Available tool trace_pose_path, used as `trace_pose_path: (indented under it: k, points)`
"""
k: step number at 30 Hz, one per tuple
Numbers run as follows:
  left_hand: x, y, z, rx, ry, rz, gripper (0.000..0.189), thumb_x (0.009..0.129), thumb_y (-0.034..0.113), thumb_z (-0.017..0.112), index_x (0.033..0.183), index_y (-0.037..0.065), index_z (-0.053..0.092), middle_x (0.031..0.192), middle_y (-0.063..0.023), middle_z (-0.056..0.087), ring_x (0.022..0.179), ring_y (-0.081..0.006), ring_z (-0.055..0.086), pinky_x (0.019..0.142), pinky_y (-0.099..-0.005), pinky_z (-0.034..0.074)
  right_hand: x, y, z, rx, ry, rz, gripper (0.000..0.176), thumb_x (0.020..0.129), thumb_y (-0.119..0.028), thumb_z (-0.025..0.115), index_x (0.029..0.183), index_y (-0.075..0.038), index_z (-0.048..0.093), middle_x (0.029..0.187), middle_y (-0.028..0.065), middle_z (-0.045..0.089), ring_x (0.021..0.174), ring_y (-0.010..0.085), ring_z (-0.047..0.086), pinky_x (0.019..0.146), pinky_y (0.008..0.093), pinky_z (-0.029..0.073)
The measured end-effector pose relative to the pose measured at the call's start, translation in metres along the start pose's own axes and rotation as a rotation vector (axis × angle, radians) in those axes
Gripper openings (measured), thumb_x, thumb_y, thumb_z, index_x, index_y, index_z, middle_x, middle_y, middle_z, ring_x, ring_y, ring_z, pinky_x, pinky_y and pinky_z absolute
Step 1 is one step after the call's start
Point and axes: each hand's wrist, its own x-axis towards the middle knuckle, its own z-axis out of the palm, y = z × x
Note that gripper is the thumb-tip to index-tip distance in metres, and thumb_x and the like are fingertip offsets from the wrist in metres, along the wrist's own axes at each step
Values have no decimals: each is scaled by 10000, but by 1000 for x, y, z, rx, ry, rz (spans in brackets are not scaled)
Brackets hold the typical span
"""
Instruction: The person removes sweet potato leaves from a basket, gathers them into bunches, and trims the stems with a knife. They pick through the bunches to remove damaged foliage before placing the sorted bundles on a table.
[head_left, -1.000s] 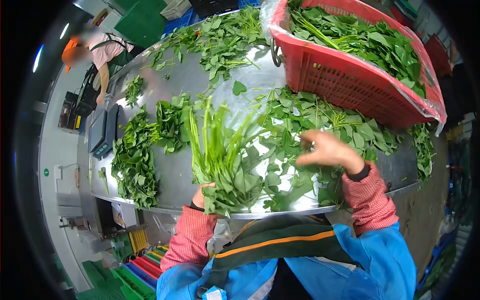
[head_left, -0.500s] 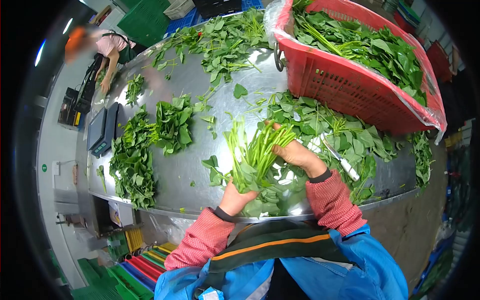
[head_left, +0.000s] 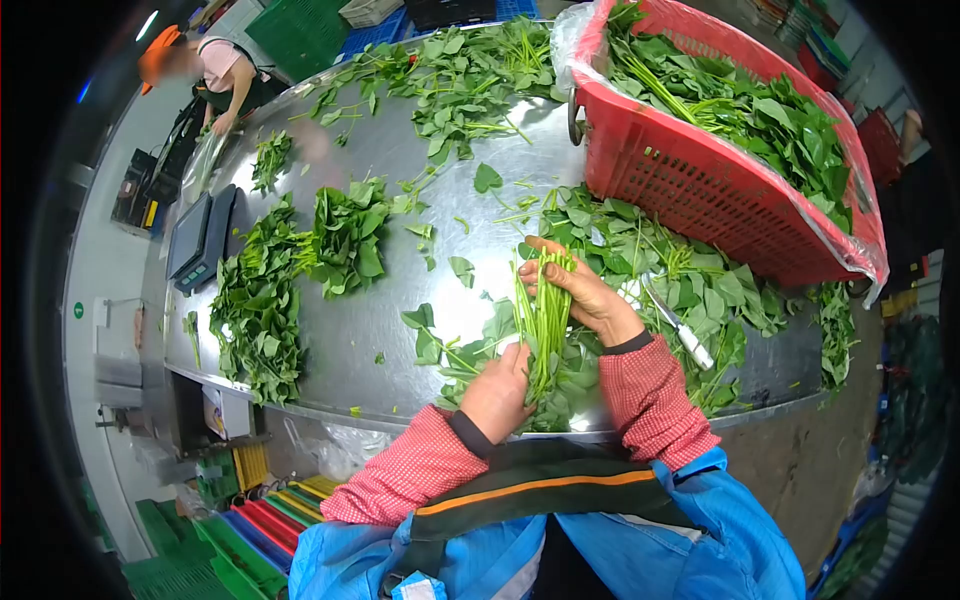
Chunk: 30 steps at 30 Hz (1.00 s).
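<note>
Head view, near first: left hand [head_left: 497, 392] at the table edge, fingers curled tight round the leafy lower end of the bunch of greens [head_left: 545, 320]. Right hand [head_left: 580, 295] is just beyond, fingers and thumb closed round the stem tops. Bunch stands roughly upright between both hands over the near edge of the steel table [head_left: 345, 345], stems parallel and pressed together. Gripped at both ends, likely so the stems line up as one bundle.

Loose leaves [head_left: 700, 285] lie under and right of the hands, within reach. White-handled knife [head_left: 688, 338] lies on them, just right of the right wrist. Left: two leaf piles [head_left: 262, 305] on the steel, scale [head_left: 200, 240] beside them. Behind the loose heap, red crate [head_left: 700, 190] full of greens, probably set close as stock. Far end: more greens, another person [head_left: 215, 75] bent at the table.
</note>
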Motion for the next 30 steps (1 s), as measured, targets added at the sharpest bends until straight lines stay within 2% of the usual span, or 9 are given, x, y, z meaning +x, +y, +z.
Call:
trace_pose_path:
  k: [6, 10, 13, 17, 18, 21, 25, 26, 30]
  points:
    - [3, -11, -8, -239, -14, 109, 867, 640, 93, 793, 1366, -24, 334, 1130, -204, 489, 995, -391, 568, 850, -417, 500, -19, -24, 23, 53, -234, -73, 900, 787, -330, 791, 1468, -32, 283, 1084, 58, 602, 984, 154, 604, 879, 302, 501]
    - [3, -24, -15, -439, 47, 189, 942, 626, 67, 789, 1418, -8, 284, 1250, -229, 447, 1167, -395, 490, 979, -375, 440, -23, -47, 45, -169, -80, -5, 398, 798, -165, 734, 1149, -26, 608, 999, 29, 612, 891, 115, 577, 809, 276, 483]
    - [-1, -27, -20, -458, 116, 213, 948, 615, 101, 820, 1423, 42, 327, 1272, -227, 437, 1194, -405, 469, 1003, -409, 423, -27, -63, 61, -359, -51, -23, 241, 800, -143, 720, 991, -24, 634, 955, 32, 619, 878, 119, 578, 797, 271, 475]
    - [-21, -61, -27, -654, 251, 104, 780, 681, 258, 829, 1368, 144, 478, 1344, -246, 409, 1252, -436, 403, 1045, -497, 365, -60, -129, 93, -658, 10, -409, 159, 825, -113, 724, 939, -39, 642, 878, -3, 634, 820, 95, 593, 776, 255, 481]
    - [-28, -85, -19, -420, 142, 43, 714, 733, 239, 779, 1371, 134, 476, 1352, -255, 410, 1262, -435, 401, 1044, -490, 370, -62, -149, 86, -617, -168, -625, 158, 823, -107, 728, 931, -34, 638, 908, 16, 649, 833, 92, 596, 787, 261, 484]
    - [-23, -101, -24, -291, -271, -271, 605, 828, 198, 671, 1389, 123, 459, 1359, -272, 420, 1285, -438, 394, 1035, -485, 386, -41, -158, 62, -804, 256, -459, 150, 832, -112, 727, 914, -32, 631, 842, -4, 637, 786, 63, 574, 742, 234, 477]
    - [-17, -118, -21, -513, 33, 33, 607, 845, 150, 627, 1420, 151, 431, 1417, -289, 355, 1295, -471, 378, 1012, -491, 411, -19, -125, 49, -867, 184, -565, 141, 856, -113, 716, 890, -25, 612, 799, -33, 589, 749, 39, 511, 673, 225, 434]
    - [-24, -115, -15, -79, -50, 18, 688, 809, 197, 697, 1437, 196, 417, 1480, -295, 258, 1303, -501, 353, 1038, -490, 391, -15, -126, 48, -875, 211, -565, 141, 857, -112, 715, 889, -23, 611, 797, -35, 587, 746, 39, 509, 670, 227, 432]
    - [-21, -107, -53, -481, 46, 164, 877, 677, 296, 833, 1441, 168, 420, 1525, -229, 213, 1389, -402, 277, 1108, -497, 281, -5, -132, 61, -914, 246, -605, 145, 858, -116, 716, 885, -20, 610, 778, -40, 574, 734, 40, 500, 668, 229, 432]
